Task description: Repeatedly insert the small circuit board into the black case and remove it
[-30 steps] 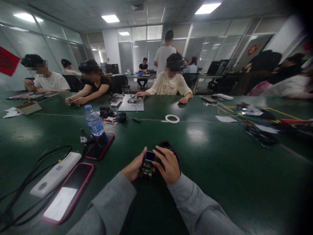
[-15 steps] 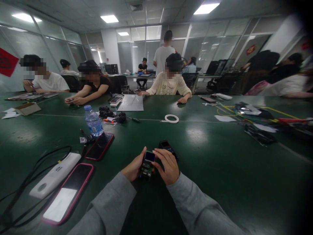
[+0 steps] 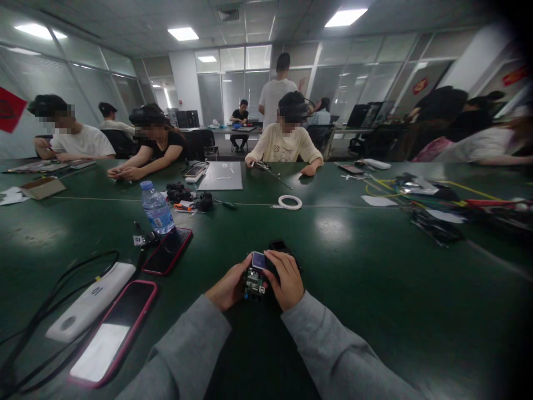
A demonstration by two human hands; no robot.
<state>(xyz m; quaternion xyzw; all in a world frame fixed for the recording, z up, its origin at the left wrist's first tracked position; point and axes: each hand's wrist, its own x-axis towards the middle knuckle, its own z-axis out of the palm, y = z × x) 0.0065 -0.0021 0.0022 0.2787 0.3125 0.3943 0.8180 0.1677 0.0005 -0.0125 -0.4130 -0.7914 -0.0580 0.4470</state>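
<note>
A small circuit board with a screen (image 3: 255, 280) is held between my two hands above the green table (image 3: 353, 311). My left hand (image 3: 228, 286) grips its left side, with the thumb along the edge near the screen. My right hand (image 3: 286, 280) is closed on its right side, fingertips at the screen's upper right corner. Several small parts show on the board below the little screen. Just behind my right hand lies a black case (image 3: 278, 245), partly hidden by the fingers.
To the left lie a pink-edged phone (image 3: 114, 333), a red-edged phone (image 3: 169, 253), a white numbered device (image 3: 91, 303) with black cables, and a water bottle (image 3: 157, 208). A tape roll (image 3: 290, 203) lies ahead. Wires and bags (image 3: 428, 194) spread at right. Co-workers sit across the table.
The board has tilted in my hands, so its screen now looks lighter and its parts show more clearly. Across the table, a co-worker's hand now holds a long thin object.
</note>
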